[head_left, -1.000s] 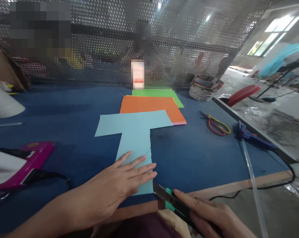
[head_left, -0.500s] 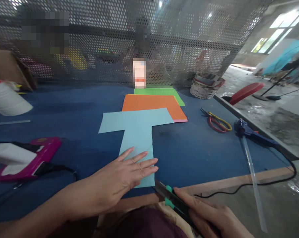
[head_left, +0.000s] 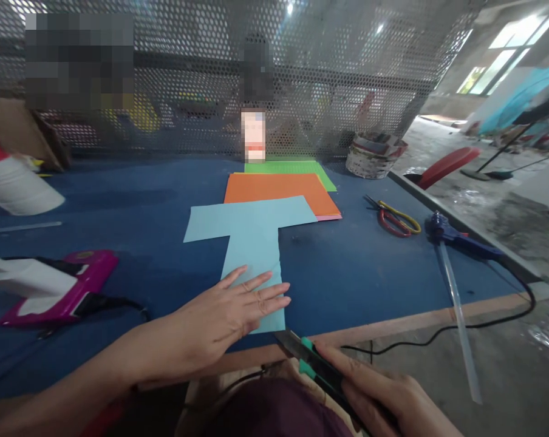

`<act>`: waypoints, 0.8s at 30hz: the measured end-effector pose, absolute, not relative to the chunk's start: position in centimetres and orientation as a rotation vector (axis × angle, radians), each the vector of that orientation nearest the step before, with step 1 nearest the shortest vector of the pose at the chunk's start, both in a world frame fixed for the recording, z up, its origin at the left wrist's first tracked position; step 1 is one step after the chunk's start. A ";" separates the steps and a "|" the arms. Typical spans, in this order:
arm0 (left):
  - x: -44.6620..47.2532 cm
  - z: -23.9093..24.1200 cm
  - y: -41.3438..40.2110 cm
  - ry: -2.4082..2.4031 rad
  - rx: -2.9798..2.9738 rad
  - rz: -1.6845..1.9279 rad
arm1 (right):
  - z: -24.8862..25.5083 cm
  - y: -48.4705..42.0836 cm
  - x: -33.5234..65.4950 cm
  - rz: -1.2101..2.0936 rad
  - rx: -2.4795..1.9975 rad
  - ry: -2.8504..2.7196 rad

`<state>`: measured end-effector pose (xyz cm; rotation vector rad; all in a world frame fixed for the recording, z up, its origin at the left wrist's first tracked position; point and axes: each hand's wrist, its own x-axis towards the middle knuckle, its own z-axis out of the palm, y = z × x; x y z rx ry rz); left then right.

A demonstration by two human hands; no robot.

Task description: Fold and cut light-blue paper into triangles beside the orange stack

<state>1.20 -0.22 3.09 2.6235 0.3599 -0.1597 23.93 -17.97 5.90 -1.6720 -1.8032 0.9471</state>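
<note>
Flatly, the left hand (head_left: 229, 309) presses open-palmed on the light-blue T-shaped paper (head_left: 252, 233), its stem running toward twelve o'clock, while the right hand (head_left: 384, 394) grips the utility knife (head_left: 308, 358) at five o'clock.

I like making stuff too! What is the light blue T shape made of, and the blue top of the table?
The light blue T shape looks like thin matte paper: it lies flat with crisp cut edges under the left hand. The table top seems covered in dark blue felt or cloth, dull and slightly fuzzy, with a bare wooden strip along the near edge. The right hand holds a cutter.
</note>
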 end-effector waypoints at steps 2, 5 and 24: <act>1.2 2.9 -0.2 0.360 2.627 -0.153 | 6.1 -18.0 23.5 0.955 -1.668 -1.814; 1.3 2.8 -0.1 0.359 2.617 -0.140 | 6.2 -18.4 22.8 0.878 -1.712 -1.779; 1.6 3.9 0.5 0.237 2.491 -0.148 | 4.9 -19.8 19.8 0.978 -1.704 -1.591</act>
